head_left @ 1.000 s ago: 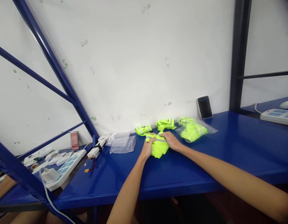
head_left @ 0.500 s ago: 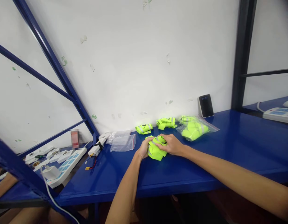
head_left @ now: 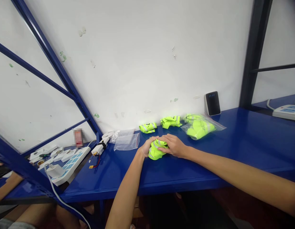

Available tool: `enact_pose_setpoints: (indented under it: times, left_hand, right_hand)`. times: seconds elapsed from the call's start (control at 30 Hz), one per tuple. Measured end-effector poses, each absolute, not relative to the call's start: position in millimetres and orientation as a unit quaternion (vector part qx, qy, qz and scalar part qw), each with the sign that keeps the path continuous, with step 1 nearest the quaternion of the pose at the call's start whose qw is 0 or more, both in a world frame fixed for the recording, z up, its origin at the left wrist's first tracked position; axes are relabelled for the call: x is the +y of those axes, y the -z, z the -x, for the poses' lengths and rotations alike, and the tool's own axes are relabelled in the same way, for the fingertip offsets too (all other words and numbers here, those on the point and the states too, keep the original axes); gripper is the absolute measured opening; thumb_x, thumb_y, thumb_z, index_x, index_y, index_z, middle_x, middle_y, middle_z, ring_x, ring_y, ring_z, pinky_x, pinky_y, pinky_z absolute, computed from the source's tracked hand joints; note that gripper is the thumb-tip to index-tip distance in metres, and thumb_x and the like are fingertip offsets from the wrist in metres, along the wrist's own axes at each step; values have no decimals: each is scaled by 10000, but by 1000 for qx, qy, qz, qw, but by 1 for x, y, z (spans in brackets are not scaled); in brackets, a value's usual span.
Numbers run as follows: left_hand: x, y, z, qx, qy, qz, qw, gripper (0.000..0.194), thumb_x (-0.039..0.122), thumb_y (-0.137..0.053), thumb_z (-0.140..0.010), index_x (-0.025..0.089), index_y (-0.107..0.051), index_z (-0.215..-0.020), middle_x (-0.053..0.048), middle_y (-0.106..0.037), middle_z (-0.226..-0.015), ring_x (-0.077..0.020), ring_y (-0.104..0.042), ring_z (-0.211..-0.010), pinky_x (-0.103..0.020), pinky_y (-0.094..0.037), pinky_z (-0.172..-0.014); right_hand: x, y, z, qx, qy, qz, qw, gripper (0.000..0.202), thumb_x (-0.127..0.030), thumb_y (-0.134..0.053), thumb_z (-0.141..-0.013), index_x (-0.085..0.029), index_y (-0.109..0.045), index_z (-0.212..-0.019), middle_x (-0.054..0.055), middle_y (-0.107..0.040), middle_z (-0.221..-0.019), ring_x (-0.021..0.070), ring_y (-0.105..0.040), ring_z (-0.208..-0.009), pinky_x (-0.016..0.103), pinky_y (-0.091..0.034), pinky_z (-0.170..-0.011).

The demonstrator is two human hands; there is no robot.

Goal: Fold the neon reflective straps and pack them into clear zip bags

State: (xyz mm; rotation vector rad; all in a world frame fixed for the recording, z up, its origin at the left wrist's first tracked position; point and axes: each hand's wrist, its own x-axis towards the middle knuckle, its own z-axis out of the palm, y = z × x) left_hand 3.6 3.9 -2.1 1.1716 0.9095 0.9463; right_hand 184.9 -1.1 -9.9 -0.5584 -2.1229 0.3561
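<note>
Between my two hands is a bundled neon-yellow reflective vest point(head_left: 156, 151) with silvery stripes, low over the blue table point(head_left: 185, 178). My left hand point(head_left: 147, 147) wraps its left side. My right hand point(head_left: 172, 145) closes round its right side, thumb in front and fingers over the top. Behind them lie a rolled yellow vest point(head_left: 147, 128) and a looser folded one point(head_left: 170, 121). To the right, a clear zip bag point(head_left: 201, 128) has yellow vests in it or under it. Left of my hands lie flat, clear plastic bags point(head_left: 127, 142).
A dark-screened clock point(head_left: 212, 103) stands against the wall. At the left are a white battery pack with wires point(head_left: 99, 148), a long power strip point(head_left: 72, 165) and blue rack posts point(head_left: 54, 60). Another person's arm point(head_left: 9, 187) shows at the far left.
My hands have squeezed the vest into a smaller, tighter bundle, and its loose lower edge has been drawn in. The view has shifted slightly.
</note>
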Motion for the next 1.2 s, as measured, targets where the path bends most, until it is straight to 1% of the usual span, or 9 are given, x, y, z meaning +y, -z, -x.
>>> enact_pose_setpoints:
  times: [0.13, 0.3, 0.43, 0.57, 0.7, 0.83, 0.93, 1.03, 1.2]
  left_hand:
    - [11, 4, -3, 383, -443, -526, 617, 493, 564, -655, -715, 131, -677, -950, -86, -712, -828, -234, -663, -819, -320, -493, -737]
    - [17, 4, -5, 389, -502, -639, 433, 491, 487, -716, -709, 136, -645, -1045, -78, -691, -948, -195, -634, -850, -280, -463, -765]
    - [17, 4, -12, 406, -489, -702, 322, 421, 440, -741, -684, 142, -669, -973, -68, -675, -936, -210, -603, -866, -293, -455, -789]
    - [13, 3, -23, 417, -467, -742, 240, 293, 436, -683, -741, 161, -703, -841, -46, -639, -827, -204, -564, -819, -311, -428, -819]
    - [10, 5, -30, 422, -489, -724, 242, 332, 491, -583, -813, 182, -704, -812, -46, -609, -797, -205, -535, -808, -317, -412, -820]
    - [10, 13, -32, 443, -527, -684, 244, 361, 514, -556, -835, 196, -645, -980, -16, -547, -761, -174, -497, -745, -294, -411, -782]
    - [10, 16, -32, 443, -546, -663, 258, 385, 522, -511, -867, 202, -560, -1075, 8, -492, -738, -148, -476, -700, -276, -418, -761]
    - [14, 18, -31, 410, -562, -657, 290, 353, 515, -496, -878, 207, -540, -1045, -30, -548, -909, -167, -524, -868, -284, -418, -861]
    - [24, 20, -28, 401, -600, -606, 334, 382, 533, -380, -916, 210, -572, -986, -54, -573, -1097, -194, -498, -1141, -312, -335, -1043]
  right_hand:
    - [4, 8, -189, -834, -148, 242, 473, 462, -499, -547, -867, -243, -523, -1250, 119, -477, -1278, 290, -461, -1202, 470, -361, -1043]
    - [19, 13, -189, -764, -324, 270, 487, 616, -504, -454, -915, -294, -238, -1454, 97, -272, -1490, 262, -303, -1371, 470, -286, -1113]
    - [27, 10, -191, -766, -370, 253, 461, 764, -497, -591, -843, -268, -231, -1477, 98, -246, -1534, 273, -176, -1433, 480, -187, -1152]
    - [29, 2, -199, -803, -399, 231, 379, 956, -456, -746, -712, -247, -233, -1492, 127, -247, -1541, 305, -223, -1419, 487, -201, -1142]
    - [31, 4, -202, -811, -403, 224, 359, 1058, -411, -800, -649, -261, -197, -1504, 113, -253, -1543, 301, -228, -1418, 471, -225, -1137]
    - [30, 7, -199, -782, -442, 244, 366, 957, -370, -806, -645, -266, -322, -1464, 91, -355, -1498, 294, -357, -1354, 438, -299, -1110]
    - [25, 4, -196, -745, -511, 233, 361, 855, -318, -775, -680, -286, -372, -1433, 78, -466, -1416, 274, -489, -1242, 399, -434, -1004]
    - [20, 0, -192, -699, -565, 240, 366, 844, -270, -757, -680, -295, -367, -1427, 70, -568, -1289, 252, -585, -1089, 368, -516, -859]
    - [17, 0, -187, -696, -533, 238, 420, 723, -240, -789, -604, -237, -531, -1280, 44, -604, -1180, 230, -556, -1080, 322, -475, -881]
